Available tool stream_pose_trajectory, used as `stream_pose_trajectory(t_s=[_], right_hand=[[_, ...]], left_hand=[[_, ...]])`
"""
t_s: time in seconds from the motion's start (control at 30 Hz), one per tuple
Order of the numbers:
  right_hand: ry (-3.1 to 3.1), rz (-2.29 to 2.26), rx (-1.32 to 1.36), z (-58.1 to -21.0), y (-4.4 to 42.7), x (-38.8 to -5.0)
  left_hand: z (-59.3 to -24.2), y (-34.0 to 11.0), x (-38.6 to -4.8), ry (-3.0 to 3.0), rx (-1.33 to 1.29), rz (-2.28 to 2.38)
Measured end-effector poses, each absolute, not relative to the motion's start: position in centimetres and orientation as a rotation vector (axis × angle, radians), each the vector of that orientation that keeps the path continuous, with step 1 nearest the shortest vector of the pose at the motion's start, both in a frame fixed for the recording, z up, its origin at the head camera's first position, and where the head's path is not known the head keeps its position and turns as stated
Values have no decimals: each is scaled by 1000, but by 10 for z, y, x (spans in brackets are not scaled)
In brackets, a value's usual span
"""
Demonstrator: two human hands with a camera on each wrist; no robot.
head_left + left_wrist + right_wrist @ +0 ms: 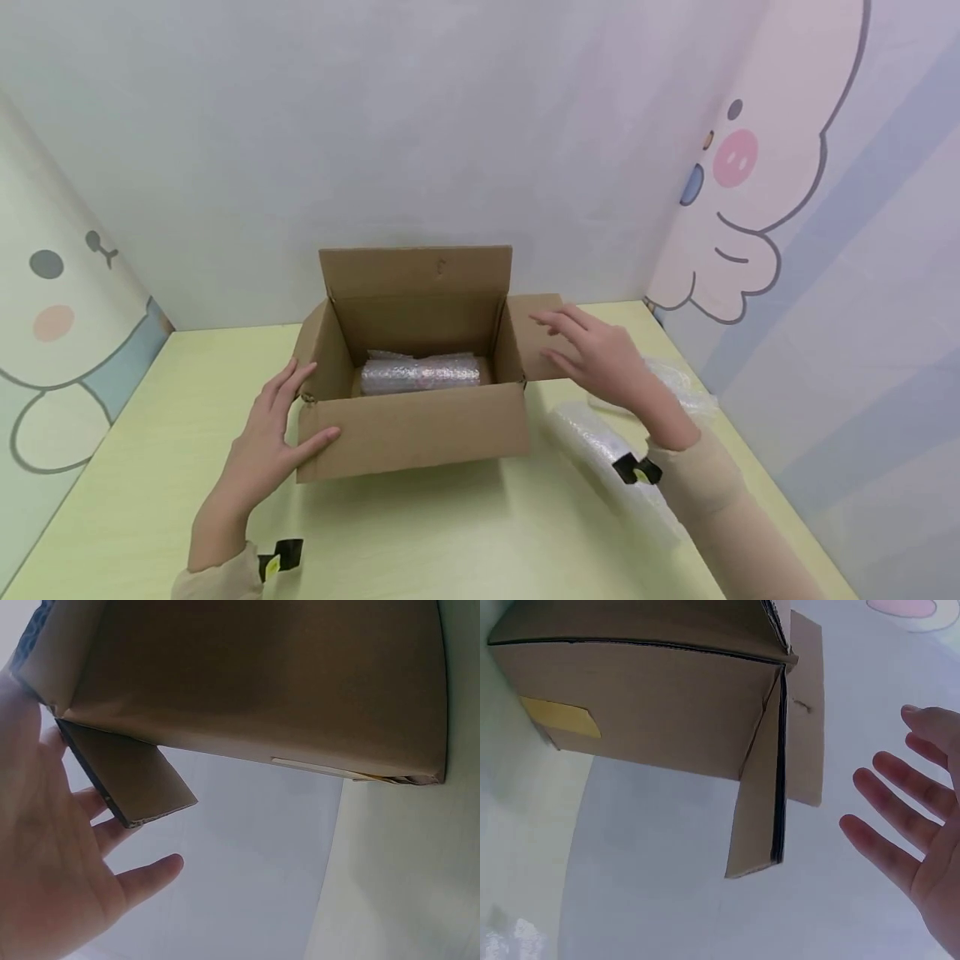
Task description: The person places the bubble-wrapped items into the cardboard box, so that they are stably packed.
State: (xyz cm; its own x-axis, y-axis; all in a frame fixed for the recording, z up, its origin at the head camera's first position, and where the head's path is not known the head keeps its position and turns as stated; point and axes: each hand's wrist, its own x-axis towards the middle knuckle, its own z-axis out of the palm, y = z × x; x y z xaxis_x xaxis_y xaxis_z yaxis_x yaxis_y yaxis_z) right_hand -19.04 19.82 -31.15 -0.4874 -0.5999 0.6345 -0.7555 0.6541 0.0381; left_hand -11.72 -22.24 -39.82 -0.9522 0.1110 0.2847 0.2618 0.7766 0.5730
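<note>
A cardboard box (416,429) stands on the table with its flaps spread outward. Inside it lies a roll wrapped in bubble wrap (420,374). My left hand (262,454) rests at the box's front left corner, thumb on the front flap and fingers by the left flap (127,776). The fingers are fairly straight. Over on the other side, my right hand (600,354) is held above the right flap (536,333), fingers loosely spread. In the right wrist view, that hand (930,817) is apart from the box and holds nothing.
A long piece of bubble wrap (592,437) lies on the table (420,542) right of the box, partly under my right forearm. More clear plastic wrap (686,387) sits behind that forearm. A wall (420,125) rises behind the box, with cartoon-printed walls at both sides.
</note>
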Motion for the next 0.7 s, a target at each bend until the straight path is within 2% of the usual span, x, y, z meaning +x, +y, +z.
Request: stream_pose_trajectory(t_s=[0.43, 0.7], right_hand=[[-2537, 568, 676, -365, 255, -153], [-2888, 515, 487, -395, 271, -132]], left_hand=[[-400, -222, -117, -2709, -290, -917], [-401, -223, -118, -2705, -290, -909]])
